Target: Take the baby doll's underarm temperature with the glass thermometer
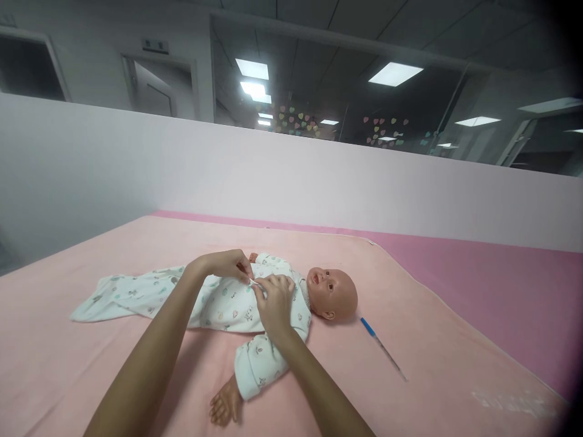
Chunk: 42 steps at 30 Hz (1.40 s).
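A bald baby doll (334, 294) lies on its back on a pink cloth, its head to the right. It wears a white printed outfit (228, 306) with long sleeves. Over the chest, my left hand (230, 266) pinches a bit of the outfit's front. My right hand (276, 303) rests on the upper chest, thumb and fingers pinching the same white fabric close to the left fingertips. Whether a fastener lies between the fingers is too small to tell. The doll's near hand (226, 402) sticks out of its sleeve.
A blue-capped thin stick, perhaps a pen or thermometer (382, 348), lies right of the doll's head. The pink cloth (437, 340) covers the surface, with a darker pink mat (492, 291) beyond. A low white wall (296, 182) stands behind, below a large window.
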{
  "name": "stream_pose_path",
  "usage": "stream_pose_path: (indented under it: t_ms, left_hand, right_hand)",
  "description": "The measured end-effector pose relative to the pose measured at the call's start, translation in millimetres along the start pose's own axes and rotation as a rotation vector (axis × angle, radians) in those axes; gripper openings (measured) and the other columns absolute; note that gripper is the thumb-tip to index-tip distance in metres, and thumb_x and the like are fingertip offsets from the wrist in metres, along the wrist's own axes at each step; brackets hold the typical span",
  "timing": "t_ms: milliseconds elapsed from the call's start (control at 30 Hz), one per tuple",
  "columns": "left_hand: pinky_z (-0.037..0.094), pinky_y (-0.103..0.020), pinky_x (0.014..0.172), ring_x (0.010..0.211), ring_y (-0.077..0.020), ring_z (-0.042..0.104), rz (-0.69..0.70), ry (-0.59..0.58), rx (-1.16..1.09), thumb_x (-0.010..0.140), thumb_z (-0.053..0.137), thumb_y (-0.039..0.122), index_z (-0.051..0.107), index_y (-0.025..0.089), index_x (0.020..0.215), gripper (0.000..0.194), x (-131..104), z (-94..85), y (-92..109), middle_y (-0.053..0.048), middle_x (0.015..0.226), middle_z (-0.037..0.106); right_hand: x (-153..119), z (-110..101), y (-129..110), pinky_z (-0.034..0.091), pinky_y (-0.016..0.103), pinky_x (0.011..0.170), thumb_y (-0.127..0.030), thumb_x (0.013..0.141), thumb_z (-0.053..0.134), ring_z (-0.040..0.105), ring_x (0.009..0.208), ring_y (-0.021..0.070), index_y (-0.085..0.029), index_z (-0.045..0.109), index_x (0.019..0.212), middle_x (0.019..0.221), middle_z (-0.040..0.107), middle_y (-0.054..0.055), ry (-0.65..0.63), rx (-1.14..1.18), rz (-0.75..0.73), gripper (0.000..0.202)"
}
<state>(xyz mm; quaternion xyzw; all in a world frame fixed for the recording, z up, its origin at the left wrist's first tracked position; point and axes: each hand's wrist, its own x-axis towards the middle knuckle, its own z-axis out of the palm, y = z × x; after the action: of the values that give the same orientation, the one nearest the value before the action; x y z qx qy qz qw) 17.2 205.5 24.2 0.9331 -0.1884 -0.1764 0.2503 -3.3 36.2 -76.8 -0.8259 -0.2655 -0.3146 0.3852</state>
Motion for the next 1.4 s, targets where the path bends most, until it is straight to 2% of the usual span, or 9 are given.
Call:
stream_pose_path:
  t_ms: [233, 367, 433, 567, 667, 867, 1100, 1267, 1400]
  left_hand:
    - [0.037, -0.021, 0.065, 0.076, -0.0145, 0.052, 0.031, -0.022, 0.012, 0.071, 0.056, 0.039, 0.068, 0.019, 0.085, 0.028, 1, 0.7, 2, -0.001, 0.081, 0.063]
    - [0.034, -0.023, 0.057, 0.061, -0.0123, 0.045, -0.024, 0.020, 0.015, 0.075, 0.049, 0.039, 0.064, 0.016, 0.068, 0.029, 2, 2.8, 9, 0.000, 0.063, 0.055]
    - [0.034, -0.023, 0.057, 0.060, -0.0120, 0.044, -0.002, 0.027, 0.021, 0.075, 0.049, 0.040, 0.062, 0.015, 0.063, 0.030, 1, 2.7, 13, 0.000, 0.059, 0.052]
    - [0.037, -0.021, 0.062, 0.073, -0.0133, 0.050, 0.090, 0.035, 0.010, 0.071, 0.057, 0.041, 0.065, 0.018, 0.081, 0.027, -5, 0.1, 17, 0.000, 0.079, 0.060]
    - [0.041, -0.021, 0.064, 0.080, -0.0144, 0.054, 0.097, 0.024, -0.020, 0.064, 0.064, 0.036, 0.062, 0.020, 0.090, 0.031, -6, -0.7, 12, -0.001, 0.091, 0.062]
    - [0.042, -0.022, 0.066, 0.078, -0.0157, 0.057, 0.078, 0.033, -0.055, 0.064, 0.062, 0.028, 0.060, 0.019, 0.086, 0.024, 2, 3.1, -1, -0.001, 0.084, 0.063]
    - [0.040, -0.022, 0.063, 0.075, -0.0154, 0.056, 0.070, 0.006, -0.074, 0.061, 0.055, 0.021, 0.056, 0.019, 0.082, 0.021, 9, 6.7, -1, 0.001, 0.079, 0.060]
    - [0.040, -0.022, 0.061, 0.075, -0.0156, 0.056, 0.055, -0.016, -0.077, 0.057, 0.052, 0.016, 0.056, 0.018, 0.083, 0.026, 14, 9.3, -1, 0.001, 0.077, 0.060]
    - [0.042, -0.022, 0.065, 0.077, -0.0161, 0.056, 0.051, -0.007, -0.068, 0.061, 0.052, 0.020, 0.057, 0.020, 0.089, 0.028, 12, 7.8, -3, 0.000, 0.081, 0.060]
  right_hand:
    - [0, -1, 0, 0.024, 0.037, 0.087, -0.025, 0.086, 0.047, 0.045, 0.082, 0.0174, -0.027, 0.062, 0.093, 0.081, 0.059, 0.001, -0.031, -0.017, 0.008, 0.017]
    - [0, -2, -2, 0.023, 0.037, 0.088, -0.023, 0.087, 0.045, 0.045, 0.084, 0.0176, -0.025, 0.061, 0.091, 0.083, 0.058, 0.000, -0.038, -0.008, 0.023, 0.016]
    - [0, -2, -3, 0.023, 0.037, 0.089, -0.022, 0.086, 0.045, 0.045, 0.085, 0.0177, -0.024, 0.060, 0.088, 0.083, 0.059, 0.000, -0.039, -0.003, 0.024, 0.015]
    - [0, -1, -2, 0.022, 0.037, 0.089, -0.022, 0.086, 0.046, 0.045, 0.085, 0.0179, -0.022, 0.059, 0.089, 0.083, 0.059, 0.000, -0.034, -0.012, 0.042, 0.013]
    - [-1, 0, -2, 0.023, 0.036, 0.089, -0.024, 0.086, 0.046, 0.045, 0.086, 0.0176, -0.023, 0.059, 0.089, 0.084, 0.060, 0.000, -0.039, -0.008, 0.045, 0.014]
    - [-1, 1, -1, 0.023, 0.036, 0.089, -0.026, 0.087, 0.045, 0.046, 0.085, 0.0172, -0.024, 0.059, 0.090, 0.083, 0.060, -0.001, -0.046, -0.021, 0.039, 0.014]
    - [-1, 4, 1, 0.023, 0.036, 0.088, -0.026, 0.086, 0.048, 0.046, 0.084, 0.0170, -0.024, 0.060, 0.089, 0.082, 0.060, -0.001, -0.029, -0.028, 0.015, 0.012]
    - [-2, 4, -2, 0.026, 0.036, 0.089, -0.022, 0.080, 0.055, 0.046, 0.084, 0.0168, -0.021, 0.058, 0.084, 0.082, 0.057, 0.001, 0.059, -0.022, 0.013, 0.005]
    - [-3, 3, -5, 0.024, 0.039, 0.094, -0.020, 0.077, 0.056, 0.047, 0.089, 0.0168, -0.020, 0.058, 0.077, 0.087, 0.054, 0.002, 0.131, -0.065, -0.091, 0.001]
